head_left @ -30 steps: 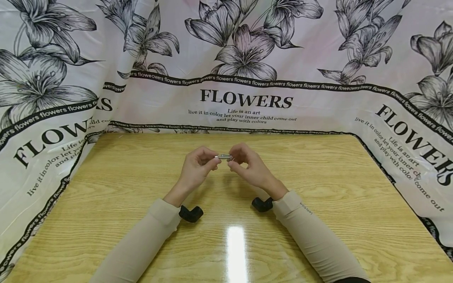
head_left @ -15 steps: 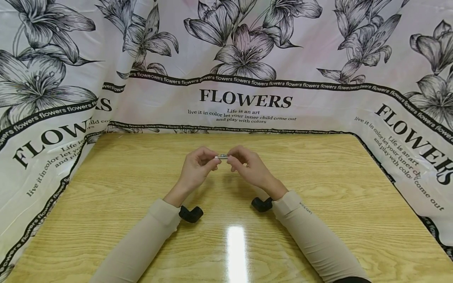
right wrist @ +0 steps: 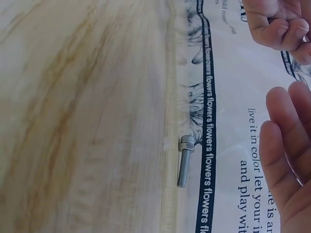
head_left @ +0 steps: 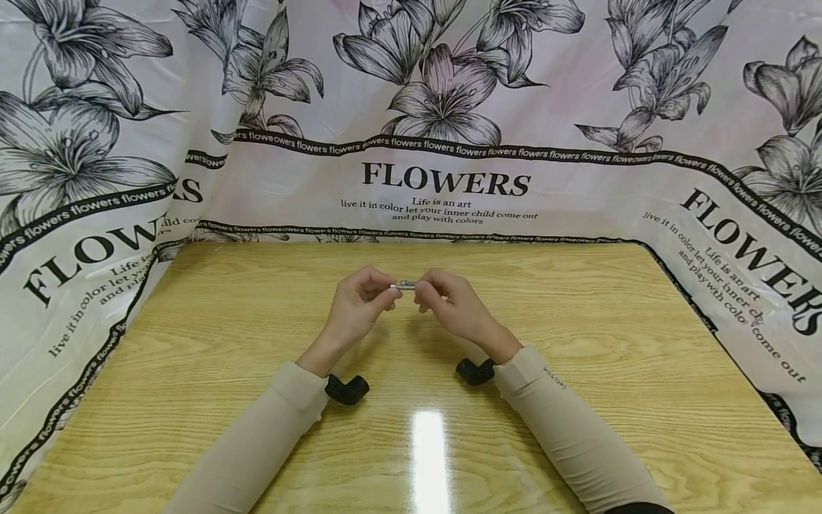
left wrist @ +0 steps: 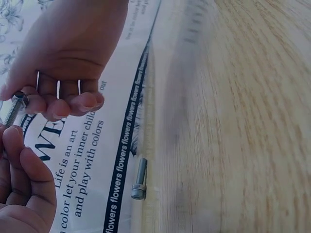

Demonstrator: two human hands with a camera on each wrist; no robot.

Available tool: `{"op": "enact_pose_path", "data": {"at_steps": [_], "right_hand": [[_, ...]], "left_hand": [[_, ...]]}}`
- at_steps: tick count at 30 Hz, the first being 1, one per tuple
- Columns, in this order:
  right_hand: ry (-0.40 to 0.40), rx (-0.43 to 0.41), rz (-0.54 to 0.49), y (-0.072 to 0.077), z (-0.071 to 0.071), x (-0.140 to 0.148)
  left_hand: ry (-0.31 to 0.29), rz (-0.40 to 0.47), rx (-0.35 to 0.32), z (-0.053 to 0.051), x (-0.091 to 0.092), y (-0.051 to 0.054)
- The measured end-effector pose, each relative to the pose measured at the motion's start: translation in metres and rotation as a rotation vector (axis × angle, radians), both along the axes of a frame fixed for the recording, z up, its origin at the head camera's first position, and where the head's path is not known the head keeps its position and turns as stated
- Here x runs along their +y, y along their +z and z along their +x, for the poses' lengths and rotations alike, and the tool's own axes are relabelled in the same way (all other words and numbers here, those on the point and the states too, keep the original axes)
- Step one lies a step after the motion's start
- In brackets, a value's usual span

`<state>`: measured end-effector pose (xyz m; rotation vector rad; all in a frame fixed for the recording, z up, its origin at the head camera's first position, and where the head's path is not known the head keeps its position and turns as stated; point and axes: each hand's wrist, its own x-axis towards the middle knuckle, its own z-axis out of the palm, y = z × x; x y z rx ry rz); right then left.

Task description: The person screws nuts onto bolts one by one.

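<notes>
Over the table, the left hand [head_left: 356, 303] pinches one end of a small metal bolt [head_left: 402, 287]. Thumb and fingertips of the right hand [head_left: 459, 303] are on its other end. The left wrist view shows the held bolt [left wrist: 13, 112] tilted, its head and a nut at the fingers of the right hand [left wrist: 70, 53], its threaded end by the fingers of the left hand [left wrist: 26, 194]. A second bolt with a nut lies on the table near its far edge [left wrist: 140, 179] [right wrist: 184, 160]. In the right wrist view the held bolt is out of frame.
The wooden table [head_left: 225, 321] reaches a flower-printed cloth [head_left: 289, 178] behind and at both sides. A black curved piece hangs at each wrist, left [head_left: 347, 390] and right [head_left: 475, 371]. Light glares off the table's near part.
The right thumb has come up onto the bolt's end, and the right fingers have shifted a little. The left hand has stayed in place.
</notes>
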<state>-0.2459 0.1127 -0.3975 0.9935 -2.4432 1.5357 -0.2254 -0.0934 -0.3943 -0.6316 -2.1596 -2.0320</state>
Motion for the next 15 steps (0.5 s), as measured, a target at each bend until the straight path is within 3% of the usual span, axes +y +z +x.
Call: {"op": "enact_pose_path", "data": {"at_steps": [5,12,15], "right_hand": [[0.003,-0.010,-0.010,-0.002,0.000,0.002],[0.023,0.013,-0.029,0.006,0.005,0.000],[0.029,0.019,-0.017,0.018,0.013,-0.003]], "left_hand": [[-0.006,0.006,-0.005,0.001,0.000,0.002],[0.004,-0.020,-0.008,0.016,0.002,0.025],[-0.002,-0.012,-0.015,0.013,0.002,0.021]]}}
